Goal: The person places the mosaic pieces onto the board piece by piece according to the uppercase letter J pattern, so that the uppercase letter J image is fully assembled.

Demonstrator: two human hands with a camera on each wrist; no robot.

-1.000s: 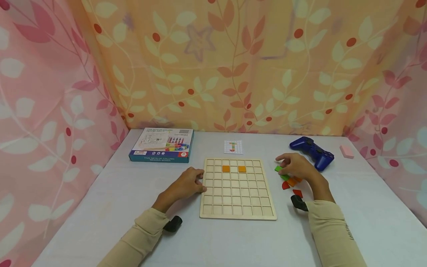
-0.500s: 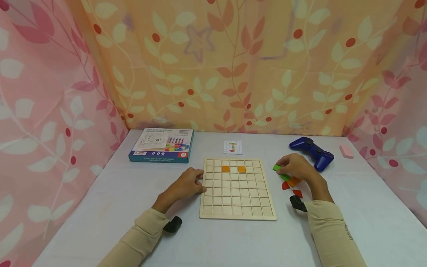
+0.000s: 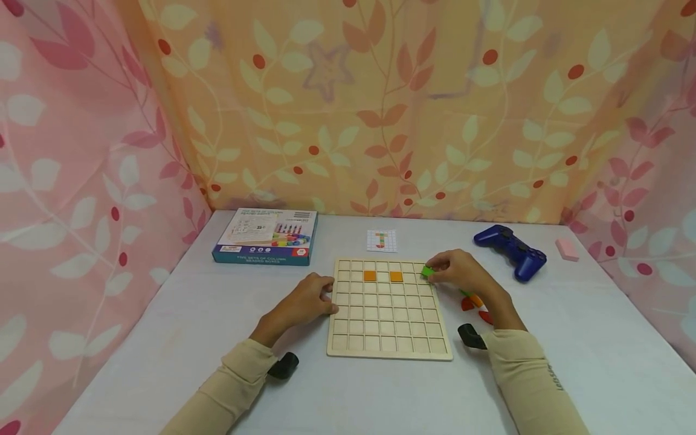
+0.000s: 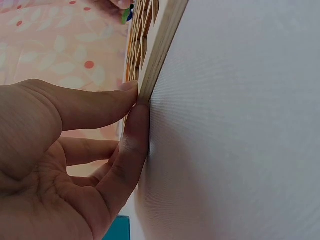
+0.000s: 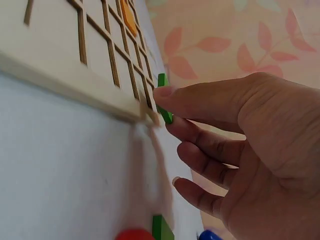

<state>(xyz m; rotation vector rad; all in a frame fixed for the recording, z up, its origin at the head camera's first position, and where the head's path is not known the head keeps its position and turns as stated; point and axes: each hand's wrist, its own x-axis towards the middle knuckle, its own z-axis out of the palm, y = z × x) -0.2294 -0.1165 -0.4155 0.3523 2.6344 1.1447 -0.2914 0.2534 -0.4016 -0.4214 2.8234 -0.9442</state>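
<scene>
Green, the small tile (image 3: 427, 272) is sitting at the far right corner of the grid board (image 3: 386, 329); whether it is touching the board cannot be told. The right hand (image 3: 462, 273) is pinching this tile; the left hand (image 3: 306, 299) is gripping the board's left edge between thumb and finger. Two orange tiles (image 3: 370, 276) (image 3: 396, 277) are occupying cells, one vacant cell separating them. Caution: a loose pinch could be risking a drop; a low pass could be risking a snag on the raised rim; left-hand pulling could be risking misalignment.
</scene>
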